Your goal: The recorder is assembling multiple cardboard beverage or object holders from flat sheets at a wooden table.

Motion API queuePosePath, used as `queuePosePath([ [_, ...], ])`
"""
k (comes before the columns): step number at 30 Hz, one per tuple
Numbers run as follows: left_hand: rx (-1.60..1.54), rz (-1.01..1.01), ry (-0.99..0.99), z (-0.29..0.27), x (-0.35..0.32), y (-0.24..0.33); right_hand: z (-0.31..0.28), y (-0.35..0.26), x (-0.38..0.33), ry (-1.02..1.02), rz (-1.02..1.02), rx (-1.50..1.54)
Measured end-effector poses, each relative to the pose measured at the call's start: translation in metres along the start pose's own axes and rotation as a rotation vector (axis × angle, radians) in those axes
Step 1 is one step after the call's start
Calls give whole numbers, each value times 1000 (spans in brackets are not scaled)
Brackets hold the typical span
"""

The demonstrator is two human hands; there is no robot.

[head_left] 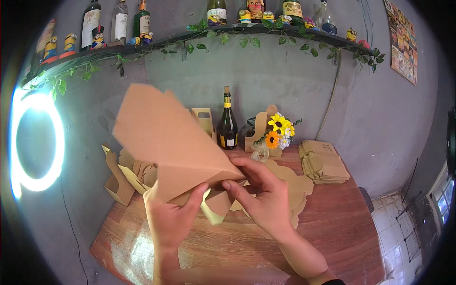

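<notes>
A partly folded brown cardboard box [166, 128] is held up tilted over the table, its long panel rising to the upper left. My left hand [173, 213] grips its lower edge, thumb on the near fold and fingers hidden behind the card. With thumb and fingers, my right hand [261, 192] pinches the folded corner at the box's right end. Below the thumbs hangs a flap with a pale yellowish edge. Flat cut cardboard blanks [297, 192] lie on the table behind my right hand, partly covered by it.
The wooden table [337, 232] carries a stack of flat cardboard [324, 161] at back right. Behind stand a dark bottle [227, 123] and a cardboard carrier with artificial flowers [278, 130]. Folded cardboard pieces [121, 183] sit at left, near a bright ring light [61, 142]. A shelf [190, 35] holds bottles.
</notes>
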State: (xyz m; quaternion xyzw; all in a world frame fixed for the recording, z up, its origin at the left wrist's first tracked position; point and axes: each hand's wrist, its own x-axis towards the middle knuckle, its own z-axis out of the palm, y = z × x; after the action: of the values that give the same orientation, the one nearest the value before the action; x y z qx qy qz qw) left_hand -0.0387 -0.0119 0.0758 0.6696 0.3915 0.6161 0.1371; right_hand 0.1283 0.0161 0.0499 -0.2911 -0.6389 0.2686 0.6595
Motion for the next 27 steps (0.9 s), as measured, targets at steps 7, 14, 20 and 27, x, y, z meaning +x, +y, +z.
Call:
queuePosePath([
  [7, -236, 4, 157, 12, 5, 1, -5, -6, 5, 126, 122, 134],
  [14, -598, -92, 186, 5, 11, -6, -23, -6, 19, 316, 146, 215],
  [20, -582, -11, 20, 38, 4, -18, -26, 3, 24, 444, 209, 410],
  [27, -264, 93, -64, 26, 7, -4, -24, 12, 24, 413, 205, 440],
])
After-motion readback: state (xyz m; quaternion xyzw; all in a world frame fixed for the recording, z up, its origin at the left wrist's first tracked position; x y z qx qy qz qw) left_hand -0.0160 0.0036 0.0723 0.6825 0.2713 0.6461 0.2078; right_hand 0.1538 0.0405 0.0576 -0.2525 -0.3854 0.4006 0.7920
